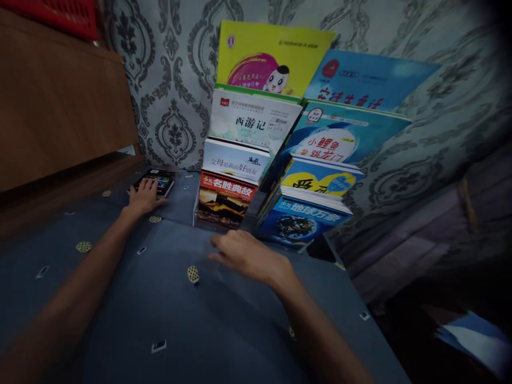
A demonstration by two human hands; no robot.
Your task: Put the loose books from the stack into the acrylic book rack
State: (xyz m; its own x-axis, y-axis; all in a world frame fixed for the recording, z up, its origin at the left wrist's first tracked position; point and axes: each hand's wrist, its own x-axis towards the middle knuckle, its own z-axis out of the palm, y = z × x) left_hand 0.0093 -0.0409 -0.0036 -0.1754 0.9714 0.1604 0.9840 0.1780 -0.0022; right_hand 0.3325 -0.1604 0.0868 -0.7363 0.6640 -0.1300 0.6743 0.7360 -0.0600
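Observation:
My left hand [144, 196] lies with its fingers spread on top of a dark book [162, 180] that rests flat on the cloth near the wall. My right hand [244, 255] is held just in front of a clear book rack [195, 213]; its fingers are loosely bent, a little blurred, with nothing visible in them. Two columns of upright books stand in the rack. The front left one is a red book [224, 200] with a picture of a fortress wall, and at the front right is a blue book [298, 221] showing a globe.
Grey-blue cloth [160, 298] with small yellow prints covers the surface. Patterned wallpaper [172, 80] is behind the rack. A wooden cabinet [64, 101] stands at left, a red basket [60, 16] above it. Beside the rack's right end lies a dark object [322, 249].

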